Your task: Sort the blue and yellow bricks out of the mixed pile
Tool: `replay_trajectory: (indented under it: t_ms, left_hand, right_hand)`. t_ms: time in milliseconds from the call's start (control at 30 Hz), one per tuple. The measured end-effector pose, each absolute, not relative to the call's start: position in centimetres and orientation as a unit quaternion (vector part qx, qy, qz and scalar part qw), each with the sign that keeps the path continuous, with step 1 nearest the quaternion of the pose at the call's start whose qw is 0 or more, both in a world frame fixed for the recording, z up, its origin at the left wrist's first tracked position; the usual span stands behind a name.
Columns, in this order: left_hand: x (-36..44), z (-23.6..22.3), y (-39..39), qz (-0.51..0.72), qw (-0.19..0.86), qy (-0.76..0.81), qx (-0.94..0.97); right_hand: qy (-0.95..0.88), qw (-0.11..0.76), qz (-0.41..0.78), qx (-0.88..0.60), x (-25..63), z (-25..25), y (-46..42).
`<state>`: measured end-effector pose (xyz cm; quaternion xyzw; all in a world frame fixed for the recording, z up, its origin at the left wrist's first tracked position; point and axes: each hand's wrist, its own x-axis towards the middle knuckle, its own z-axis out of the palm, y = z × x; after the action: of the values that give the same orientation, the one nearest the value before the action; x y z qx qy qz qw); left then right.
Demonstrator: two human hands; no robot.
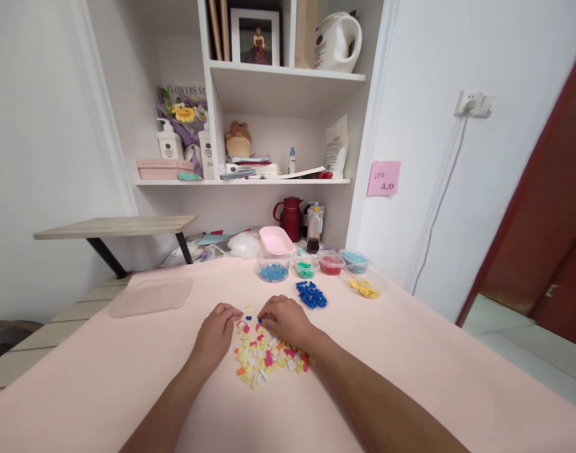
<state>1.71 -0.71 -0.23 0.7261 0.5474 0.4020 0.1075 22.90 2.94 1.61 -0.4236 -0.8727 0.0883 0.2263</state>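
Observation:
A loose heap of small mixed bricks, yellow, pink, white and orange, lies on the pink table between my forearms. My left hand rests at the heap's left edge with its fingers curled down onto the bricks. My right hand sits at the heap's far right edge, fingertips pinched on a small blue brick. What the left fingers hold, if anything, is hidden.
Behind the heap stand small clear tubs of sorted bricks: light blue, green, red, teal. Dark blue bricks and yellow bricks lie in lids. A clear lid lies left. Shelves rise behind.

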Motion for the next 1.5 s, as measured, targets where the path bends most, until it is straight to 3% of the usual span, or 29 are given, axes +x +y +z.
replay_trajectory:
  t_ms: [233,433,767,1133,1500]
  left_hand:
    - [1.5,-0.6,-0.3,0.405,0.104,0.550,0.723]
    - [1.1,-1.0,0.2,0.409,0.095,0.555,0.718]
    - [1.0,-0.8,0.4,0.417,0.099,0.577,0.695]
    - [0.9,-0.9,0.5,0.410,0.095,0.575,0.701]
    - [1.2,-0.9,0.4,0.409,0.125,0.574,0.699]
  right_hand:
    - [-0.843,0.305,0.134,-0.422,23.6,1.7,4.2]
    - [-0.745,0.403,0.074,-0.527,29.7,2.8,7.2]
    - [-0.668,0.404,0.020,-0.625,34.5,1.0,9.0]
    - [-0.696,0.373,0.033,-0.612,34.0,1.2,9.1]
    - [-0.743,0.414,0.045,-0.524,30.5,3.2,7.1]
